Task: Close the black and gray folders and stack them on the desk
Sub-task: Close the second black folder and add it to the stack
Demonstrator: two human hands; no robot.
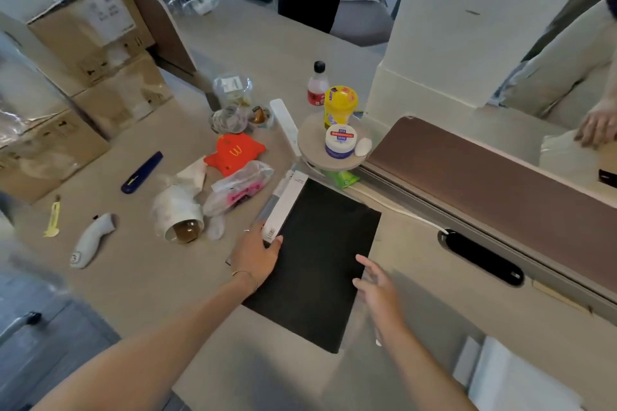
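A black folder [320, 253] lies closed and flat on the beige desk [150, 277], its white labelled spine [287, 207] along its left side. Just left of that spine a narrow gray edge [266, 210] shows, seemingly the gray folder underneath; the rest of it is hidden. My left hand [257, 255] grips the near end of the spine, thumb on top. My right hand [380, 290] hovers with fingers spread over the folder's right edge, slightly blurred, holding nothing.
Left of the folder are a tipped cup [180, 217], a plastic bag [238, 188], a red toy [233, 150] and a blue cutter [142, 172]. A round stand [310, 147] with a yellow bottle and a jar sits behind. A brown divider [484, 177] runs right. Cardboard boxes [83, 53] stand far left.
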